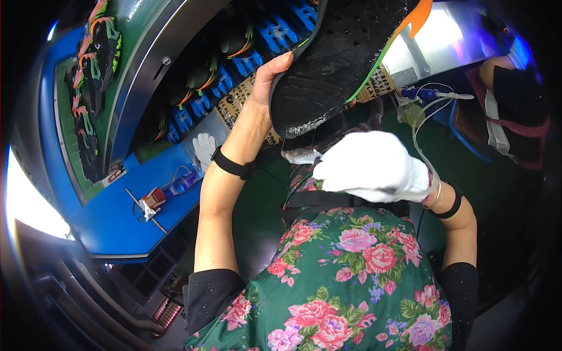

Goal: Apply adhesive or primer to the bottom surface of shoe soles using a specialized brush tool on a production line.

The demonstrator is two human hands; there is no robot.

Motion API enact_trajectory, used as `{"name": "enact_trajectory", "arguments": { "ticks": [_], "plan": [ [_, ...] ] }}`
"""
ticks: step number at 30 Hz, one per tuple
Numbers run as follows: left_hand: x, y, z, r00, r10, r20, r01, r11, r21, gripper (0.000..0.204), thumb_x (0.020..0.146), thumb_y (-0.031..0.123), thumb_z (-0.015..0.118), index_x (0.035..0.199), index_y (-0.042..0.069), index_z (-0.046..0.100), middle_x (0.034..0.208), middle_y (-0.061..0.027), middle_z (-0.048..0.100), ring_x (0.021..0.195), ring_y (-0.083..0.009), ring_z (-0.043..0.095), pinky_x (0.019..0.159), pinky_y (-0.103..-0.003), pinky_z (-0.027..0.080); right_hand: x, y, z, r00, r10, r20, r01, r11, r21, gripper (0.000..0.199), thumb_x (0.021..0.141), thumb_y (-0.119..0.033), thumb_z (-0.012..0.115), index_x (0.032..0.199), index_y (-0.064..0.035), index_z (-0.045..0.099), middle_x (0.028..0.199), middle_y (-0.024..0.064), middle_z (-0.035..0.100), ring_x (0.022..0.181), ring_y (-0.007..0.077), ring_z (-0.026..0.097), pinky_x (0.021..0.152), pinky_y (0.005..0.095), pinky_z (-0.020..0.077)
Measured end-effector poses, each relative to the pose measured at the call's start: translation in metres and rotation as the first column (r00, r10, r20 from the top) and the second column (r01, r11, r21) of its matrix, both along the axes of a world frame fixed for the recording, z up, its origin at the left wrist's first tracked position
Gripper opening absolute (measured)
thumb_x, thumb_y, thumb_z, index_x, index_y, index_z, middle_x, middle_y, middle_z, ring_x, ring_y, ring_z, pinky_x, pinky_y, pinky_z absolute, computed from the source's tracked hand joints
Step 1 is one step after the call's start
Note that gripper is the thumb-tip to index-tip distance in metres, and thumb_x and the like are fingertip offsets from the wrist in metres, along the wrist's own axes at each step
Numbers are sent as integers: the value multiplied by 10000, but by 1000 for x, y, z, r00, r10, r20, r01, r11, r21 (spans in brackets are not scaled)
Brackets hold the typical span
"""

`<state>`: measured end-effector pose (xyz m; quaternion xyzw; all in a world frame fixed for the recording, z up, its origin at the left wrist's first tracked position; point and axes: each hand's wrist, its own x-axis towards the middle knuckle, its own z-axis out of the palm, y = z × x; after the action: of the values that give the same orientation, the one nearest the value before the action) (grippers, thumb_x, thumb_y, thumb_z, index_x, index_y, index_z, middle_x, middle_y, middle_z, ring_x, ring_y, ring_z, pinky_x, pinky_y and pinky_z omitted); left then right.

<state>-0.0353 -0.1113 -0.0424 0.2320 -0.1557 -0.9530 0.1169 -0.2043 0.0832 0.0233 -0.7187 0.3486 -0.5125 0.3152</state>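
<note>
My left hand (270, 79) is bare and grips the edge of a black shoe (328, 76), thumb on its side. The shoe is close to me, its dotted, partly scuffed black face turned my way, with a green line and an orange part along its right edge. Below it, my right hand (372, 167) wears a white knitted glove and is closed. A small dark tip shows at the glove's left end; what the fingers hold is hidden. Right beside that tip is a shiny, clear-looking piece (301, 155), on or above my lap.
Blue racks (275, 35) with black-and-orange shoes stand ahead, behind a curved metal edge. More shoes (88, 99) lie on a green belt at left. The blue table (117, 222) carries a bottle (184, 181), a red tub (153, 198) and a white glove (205, 149). Tubing (417, 137) hangs at right.
</note>
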Motion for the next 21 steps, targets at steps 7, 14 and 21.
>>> {"name": "enact_trajectory", "arguments": {
  "ticks": [7, 14, 21],
  "plan": [
    [-3, 7, 18, 990, -136, -24, 130, 975, -182, 1018, 908, 725, 539, 1635, 48, 317, 1587, -334, 407, 1416, -481, 493, 1145, -605, 454, -3, -4, -8, 935, -117, 334, -26, 919, 394, 150, 794, -3, 820, 941, -33, 811, 996, 135, 798, 918, 275, 770, 835, 377, 608],
    [9, 67, -1, 959, 65, -276, 19, 956, 292, 816, 1029, 609, 451, 1574, 4, 407, 1465, -294, 564, 1281, -556, 579, 1131, -603, 468, -49, -41, 7, 887, -458, -62, 462, 885, 59, 205, 817, 50, 761, 1006, -22, 794, 1046, 135, 794, 960, 261, 764, 863, 362, 597],
    [48, 79, 4, 904, 296, -308, -158, 901, 403, 938, 970, 699, 502, 1589, 7, 368, 1582, -259, 447, 1367, -440, 552, 1163, -593, 451, -32, -35, 22, 957, -209, 203, 185, 974, 129, 194, 806, 32, 790, 986, -35, 814, 1022, 135, 794, 925, 268, 764, 827, 363, 600]
  ]
}}
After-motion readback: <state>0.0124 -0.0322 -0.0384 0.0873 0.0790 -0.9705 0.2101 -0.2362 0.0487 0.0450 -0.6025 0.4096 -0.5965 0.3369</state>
